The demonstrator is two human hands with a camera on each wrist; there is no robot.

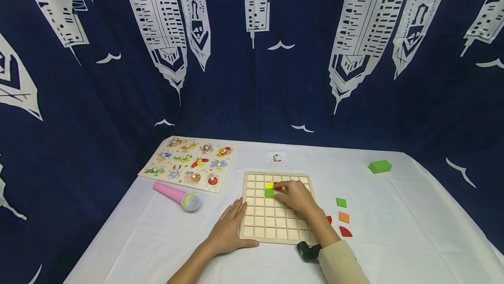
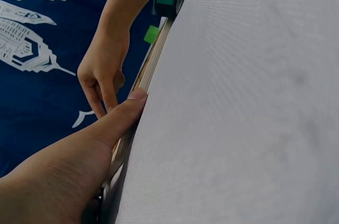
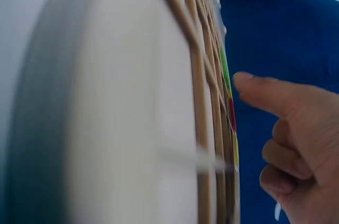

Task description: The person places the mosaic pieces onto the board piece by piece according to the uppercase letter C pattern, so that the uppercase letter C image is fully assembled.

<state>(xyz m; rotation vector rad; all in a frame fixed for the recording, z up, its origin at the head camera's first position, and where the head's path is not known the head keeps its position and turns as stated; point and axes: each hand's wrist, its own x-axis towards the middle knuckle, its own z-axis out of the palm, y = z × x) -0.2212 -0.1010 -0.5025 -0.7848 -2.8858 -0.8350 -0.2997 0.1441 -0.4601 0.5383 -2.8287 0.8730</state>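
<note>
My left hand (image 1: 228, 230) rests against the left side of the wooden grid board (image 1: 260, 222), fingers straight along its edge and thumb at its front corner. Over the board's upper part reaches my right hand (image 1: 297, 195), its index fingertip right at a red tile (image 1: 278, 184). In the right wrist view the thumb (image 3: 259, 89) points out straight, other fingers bend, and no piece shows between them. A yellow tile (image 1: 269, 185) and a green tile (image 1: 269, 193) lie in grid squares beside the fingertips. The right hand partly hides the red tile.
Loose green (image 1: 341, 202), orange (image 1: 344, 217) and red (image 1: 345, 232) pieces lie right of the board. A pattern card (image 1: 277, 159) is behind it. Leftward are a toy microphone (image 1: 177, 194) and an insect puzzle (image 1: 189, 161). A green block (image 1: 379, 166) sits far right.
</note>
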